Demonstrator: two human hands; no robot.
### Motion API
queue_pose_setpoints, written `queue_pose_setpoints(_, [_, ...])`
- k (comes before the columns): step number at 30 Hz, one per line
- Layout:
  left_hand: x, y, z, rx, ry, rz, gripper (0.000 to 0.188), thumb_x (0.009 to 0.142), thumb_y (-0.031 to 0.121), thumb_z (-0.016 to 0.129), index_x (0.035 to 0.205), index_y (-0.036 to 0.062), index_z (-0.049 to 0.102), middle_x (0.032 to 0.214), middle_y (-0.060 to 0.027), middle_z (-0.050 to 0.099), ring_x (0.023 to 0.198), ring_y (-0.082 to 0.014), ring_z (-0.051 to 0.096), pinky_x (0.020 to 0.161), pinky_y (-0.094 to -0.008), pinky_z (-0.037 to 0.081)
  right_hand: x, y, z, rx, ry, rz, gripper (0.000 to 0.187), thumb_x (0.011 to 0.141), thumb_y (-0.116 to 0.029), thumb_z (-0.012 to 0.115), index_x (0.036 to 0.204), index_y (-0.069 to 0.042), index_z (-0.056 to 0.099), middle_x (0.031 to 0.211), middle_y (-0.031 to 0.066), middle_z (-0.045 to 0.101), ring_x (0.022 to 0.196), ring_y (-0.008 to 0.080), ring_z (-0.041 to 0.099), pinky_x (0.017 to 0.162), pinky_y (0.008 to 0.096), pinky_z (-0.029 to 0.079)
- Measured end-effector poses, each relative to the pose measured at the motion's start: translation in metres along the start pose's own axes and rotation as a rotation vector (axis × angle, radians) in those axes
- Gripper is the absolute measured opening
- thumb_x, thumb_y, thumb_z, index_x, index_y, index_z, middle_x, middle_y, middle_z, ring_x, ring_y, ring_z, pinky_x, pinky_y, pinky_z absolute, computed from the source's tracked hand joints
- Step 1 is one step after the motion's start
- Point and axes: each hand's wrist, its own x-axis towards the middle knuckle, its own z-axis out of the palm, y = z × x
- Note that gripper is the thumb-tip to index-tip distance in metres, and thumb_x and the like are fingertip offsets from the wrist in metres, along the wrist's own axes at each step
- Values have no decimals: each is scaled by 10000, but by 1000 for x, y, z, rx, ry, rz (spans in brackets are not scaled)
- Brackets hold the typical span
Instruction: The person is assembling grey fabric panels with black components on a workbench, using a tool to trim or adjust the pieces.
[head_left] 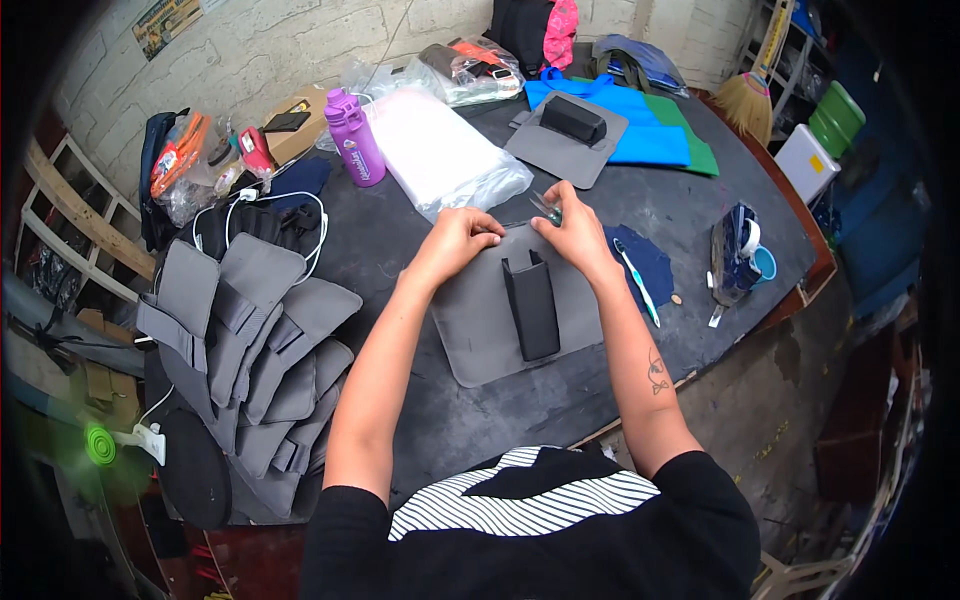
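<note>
A grey fabric panel [465,335] with a black box-shaped pocket [533,310] standing up from it lies on the dark table in front of me. My left hand [458,240] is closed at the panel's far left edge, thumb and fingers pinching the fabric. At the far edge on the other side, my right hand [572,235] holds small metal thread snips [546,208], blades pointing up and away. Its thumb and fingertips are close to the panel's edge. Whether they also grip the fabric I cannot tell.
Grey fabric pieces [270,350] are heaped at left. Beyond are a purple bottle [356,140], white plastic-wrapped stack [440,150], and another grey panel with black pocket [575,125] on blue fabric [650,140]. At right lie a toothbrush [637,280] and blue cup [763,264].
</note>
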Motion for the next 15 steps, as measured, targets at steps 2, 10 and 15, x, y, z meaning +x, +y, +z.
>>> queue_pose_setpoints(2, [0, 3, 4, 39, 23, -27, 131, 806, 8, 651, 930, -13, 688, 812, -97, 675, 708, -115, 605, 705, -247, 482, -1, 6, 8, 81, 120, -164, 379, 775, -188, 685, 1063, -53, 480, 1025, 151, 620, 925, 365, 615, 794, 432, 480])
queue_pose_setpoints(10, [6, -23, 3, -200, -11, -180, 50, 892, 50, 589, 876, 6, 608, 772, 18, 591, 741, -49, 523, 689, -215, 443, -11, -13, -11, -96, -109, -401, 261, 747, -142, 693, 1003, -110, 651, 918, 72, 583, 842, 276, 617, 727, 384, 484])
queue_pose_setpoints(15, [11, -35, 7, -243, -19, -164, 67, 896, 62, 582, 858, 10, 601, 746, 15, 572, 702, -48, 498, 651, -217, 421, -5, -11, -3, -92, -121, -429, 189, 737, -144, 695, 924, -114, 694, 875, 66, 599, 800, 282, 622, 706, 403, 479])
